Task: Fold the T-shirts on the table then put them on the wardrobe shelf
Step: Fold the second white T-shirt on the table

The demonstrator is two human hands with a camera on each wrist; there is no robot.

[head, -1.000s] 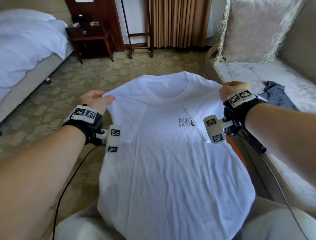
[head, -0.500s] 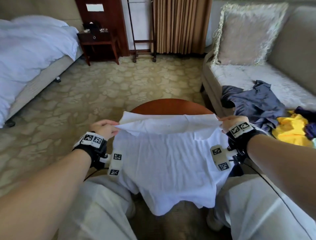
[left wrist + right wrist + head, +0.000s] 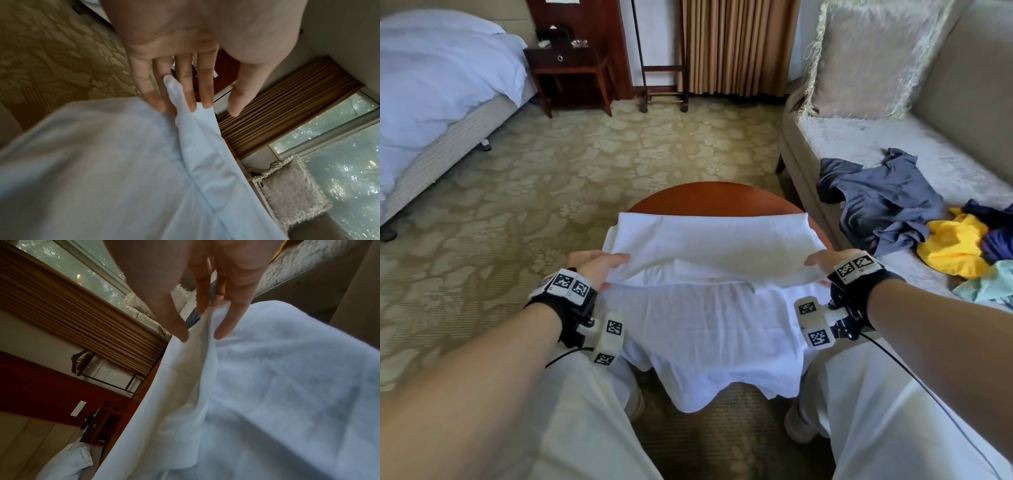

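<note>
A white T-shirt (image 3: 709, 329) lies on the small round brown table (image 3: 709, 197), its hem hanging over the near edge between my knees. Its upper part is doubled over toward me, collar underneath. My left hand (image 3: 602, 270) holds the left end of that folded edge. In the left wrist view a tip of the cloth (image 3: 171, 86) is pinched between two nearly straight fingers (image 3: 190, 91), with the thumb apart. My right hand (image 3: 822, 267) holds the right end. The right wrist view shows the white T-shirt's edge (image 3: 205, 353) caught between thumb and fingers (image 3: 228, 324).
A sofa (image 3: 859, 137) stands right of the table with a navy shirt (image 3: 876, 202), a yellow garment (image 3: 952, 246) and a pale green one (image 3: 989, 284) heaped on it. A bed (image 3: 431, 85) is at the left, a dark nightstand (image 3: 571, 65) at the back.
A second ago I held the shirt up spread in front of me. It has come down onto the table, and both hands have drawn its upper part over toward me.
</note>
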